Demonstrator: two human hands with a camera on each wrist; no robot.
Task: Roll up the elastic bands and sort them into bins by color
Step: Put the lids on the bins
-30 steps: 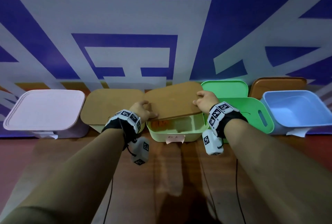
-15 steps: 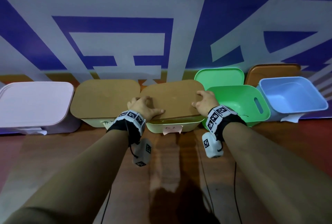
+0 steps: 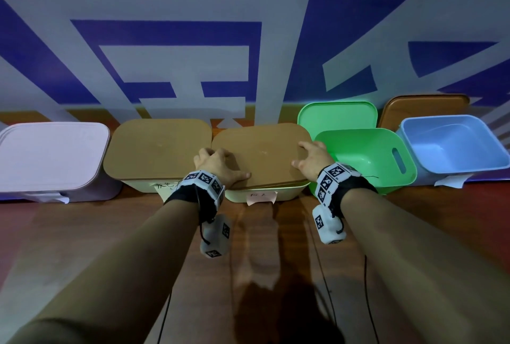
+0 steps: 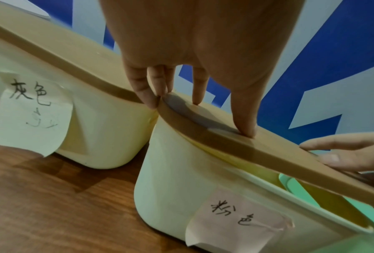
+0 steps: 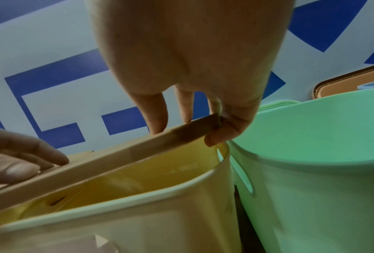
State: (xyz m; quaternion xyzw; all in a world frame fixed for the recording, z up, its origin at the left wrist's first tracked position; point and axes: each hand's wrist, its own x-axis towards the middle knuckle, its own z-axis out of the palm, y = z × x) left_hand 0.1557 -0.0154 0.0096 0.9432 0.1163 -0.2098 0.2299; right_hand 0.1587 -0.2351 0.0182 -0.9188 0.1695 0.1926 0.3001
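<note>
A brown lid (image 3: 262, 153) lies almost flat on the cream bin (image 3: 289, 192), which carries a pink paper label. My left hand (image 3: 218, 161) holds the lid's left end, fingers hooked at the edge and thumb on top (image 4: 192, 102). My right hand (image 3: 311, 159) grips the right end, fingers curled round the rim (image 5: 192, 123). In the right wrist view a gap shows between the lid (image 5: 138, 150) and the bin (image 5: 159, 214). No elastic band is visible; the bin's inside is hidden.
Along the wall stand a pink lidded bin (image 3: 49, 156), a second cream bin with a brown lid (image 3: 160, 148), an open green bin (image 3: 367, 156) with its green lid (image 3: 336, 114) behind, and an open blue bin (image 3: 452, 145). The wooden table (image 3: 110, 233) stretches toward me.
Both hands have lowered the brown lid from a raised tilt to nearly flat on the cream bin. The bin's inside no longer shows in the head view.
</note>
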